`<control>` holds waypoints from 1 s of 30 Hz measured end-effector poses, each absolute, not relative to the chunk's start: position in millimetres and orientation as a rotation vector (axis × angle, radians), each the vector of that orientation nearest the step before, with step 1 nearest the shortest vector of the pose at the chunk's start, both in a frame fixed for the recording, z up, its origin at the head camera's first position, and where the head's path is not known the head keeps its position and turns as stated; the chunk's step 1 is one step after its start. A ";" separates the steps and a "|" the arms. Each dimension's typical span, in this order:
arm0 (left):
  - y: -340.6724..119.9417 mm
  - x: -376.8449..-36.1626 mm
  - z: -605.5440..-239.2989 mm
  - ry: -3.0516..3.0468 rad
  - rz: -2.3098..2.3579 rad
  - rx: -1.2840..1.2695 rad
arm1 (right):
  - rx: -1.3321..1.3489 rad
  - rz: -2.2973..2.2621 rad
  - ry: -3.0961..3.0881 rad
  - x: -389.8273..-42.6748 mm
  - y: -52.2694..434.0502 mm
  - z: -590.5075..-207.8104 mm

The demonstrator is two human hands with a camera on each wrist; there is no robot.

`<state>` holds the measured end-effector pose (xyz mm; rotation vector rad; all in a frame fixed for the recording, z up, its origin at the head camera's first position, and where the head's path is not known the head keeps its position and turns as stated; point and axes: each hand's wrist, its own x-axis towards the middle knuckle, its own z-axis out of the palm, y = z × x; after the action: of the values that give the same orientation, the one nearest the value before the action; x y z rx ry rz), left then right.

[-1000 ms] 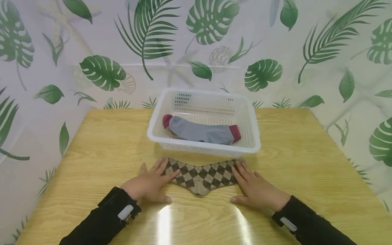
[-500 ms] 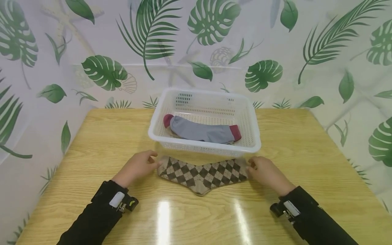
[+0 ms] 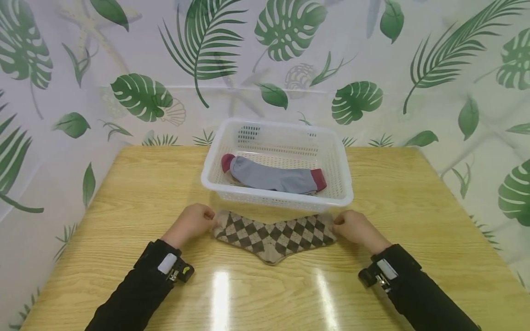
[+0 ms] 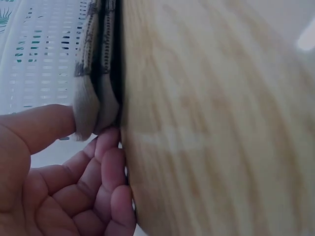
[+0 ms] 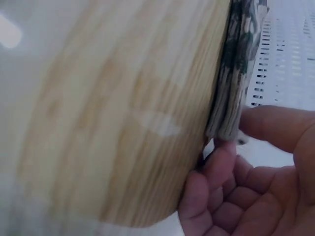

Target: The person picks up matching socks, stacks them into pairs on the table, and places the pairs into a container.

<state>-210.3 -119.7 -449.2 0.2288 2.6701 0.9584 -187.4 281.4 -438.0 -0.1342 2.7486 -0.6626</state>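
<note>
Head: left hand (image 3: 191,222), right hand (image 3: 355,227) now pinch sock (image 3: 273,232) ends.

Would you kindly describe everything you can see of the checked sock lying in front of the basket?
The checked sock is knitted fabric in a brown and beige diamond pattern. It lies flat on the wooden table, bent in a shallow V with the heel pointing toward the person, just in front of the white basket. The wrist views show layered edges, so it looks like more than one layer stacked. The left hand pinches its left end and the right hand pinches its right end, thumb above, fingers beneath.
</note>
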 end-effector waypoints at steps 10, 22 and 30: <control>-121.8 -202.8 -443.2 2.612 1.033 0.348 | -0.248 -0.877 2.699 -174.1 289.8 -435.9; -129.0 -178.6 -363.6 2.366 1.403 0.584 | -0.364 -1.260 2.514 -136.6 272.0 -350.4; -120.8 -188.3 -314.9 2.367 1.925 0.563 | -0.363 -1.485 2.673 -146.0 261.8 -295.9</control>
<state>-188.3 -120.8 -314.9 0.5630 2.3672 1.9250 -146.0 261.8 -295.9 -0.3633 2.6726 -1.4851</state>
